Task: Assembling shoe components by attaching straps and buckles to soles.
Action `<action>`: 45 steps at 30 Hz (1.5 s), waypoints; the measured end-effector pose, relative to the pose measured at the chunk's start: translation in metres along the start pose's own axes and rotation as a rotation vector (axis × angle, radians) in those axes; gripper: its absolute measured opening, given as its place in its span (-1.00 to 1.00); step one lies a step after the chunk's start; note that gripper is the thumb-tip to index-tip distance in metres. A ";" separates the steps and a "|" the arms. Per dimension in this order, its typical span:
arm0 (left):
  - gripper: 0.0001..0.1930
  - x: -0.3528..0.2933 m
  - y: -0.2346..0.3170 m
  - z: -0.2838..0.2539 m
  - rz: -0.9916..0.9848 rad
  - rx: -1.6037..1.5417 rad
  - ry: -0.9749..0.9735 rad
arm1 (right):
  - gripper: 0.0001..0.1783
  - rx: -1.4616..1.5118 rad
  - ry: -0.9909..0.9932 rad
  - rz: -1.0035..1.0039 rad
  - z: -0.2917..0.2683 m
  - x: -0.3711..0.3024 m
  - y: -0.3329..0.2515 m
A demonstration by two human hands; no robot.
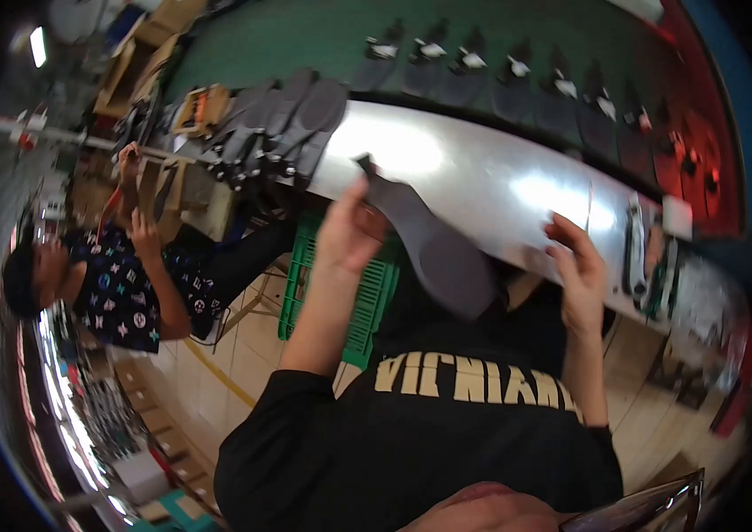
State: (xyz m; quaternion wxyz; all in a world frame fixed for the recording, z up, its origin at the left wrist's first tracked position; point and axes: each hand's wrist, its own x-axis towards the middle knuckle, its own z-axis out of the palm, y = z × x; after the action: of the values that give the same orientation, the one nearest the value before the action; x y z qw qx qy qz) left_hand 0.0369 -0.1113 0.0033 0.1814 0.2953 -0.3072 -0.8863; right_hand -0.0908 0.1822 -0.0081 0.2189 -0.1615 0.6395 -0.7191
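Observation:
My left hand (354,232) grips a dark grey sandal (447,262) by its narrow heel end, thumb and fingers closed around it. The sandal's broad, flat toe end points down to the right, over my lap, with a faint oval area on its surface. A short dark piece sticks up past my fingers at the heel end. To the right, my right hand (578,270) is raised with its fingers apart and nothing in them, clear of the sandal. Both hands are in front of the metal table's (473,164) near edge.
A pile of dark sandals (301,111) lies at the table's left. More sandals with white bits (509,80) line the green belt (287,44) behind. Tools (638,253) and a clear plastic bag (704,324) are right. A green crate (372,301) stands below; a co-worker (114,284) sits left.

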 end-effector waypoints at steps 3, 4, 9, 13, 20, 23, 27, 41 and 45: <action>-0.79 0.009 0.094 -0.024 0.502 -0.057 -0.037 | -0.64 -0.090 0.157 -0.109 -0.036 0.005 0.008; -0.80 0.009 0.117 -0.035 0.633 -0.009 -0.036 | -0.65 -0.110 0.175 -0.113 -0.041 0.007 0.007; -0.70 0.068 0.165 -0.117 0.863 0.387 0.402 | -0.69 -0.371 0.192 -0.238 -0.054 0.028 0.020; -0.68 0.084 0.186 -0.194 0.851 1.186 0.853 | -0.69 -1.047 0.297 -0.423 -0.055 0.037 0.017; -0.67 0.091 0.157 -0.043 1.501 1.287 0.701 | -0.57 -1.226 0.277 -0.359 -0.064 0.035 0.033; -0.60 0.163 0.129 0.005 1.227 1.251 0.348 | -0.56 -1.208 0.318 -0.339 -0.065 0.033 0.035; -0.37 0.312 0.112 -0.001 1.067 1.473 0.366 | -0.57 -1.199 0.311 -0.351 -0.058 0.027 0.033; -0.66 0.317 0.086 0.008 1.135 1.590 0.057 | -0.51 -1.188 0.288 -0.300 -0.049 0.025 0.019; -0.79 0.264 0.111 0.040 1.310 1.339 0.006 | -0.59 -1.008 0.369 -0.479 -0.035 0.015 -0.006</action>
State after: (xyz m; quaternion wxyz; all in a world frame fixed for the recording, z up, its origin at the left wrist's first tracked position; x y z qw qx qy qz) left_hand -0.1735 -0.3096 -0.0074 0.4377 0.1085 -0.8582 -0.2454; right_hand -0.1216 0.2044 -0.0074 -0.1685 -0.2577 0.8756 -0.3721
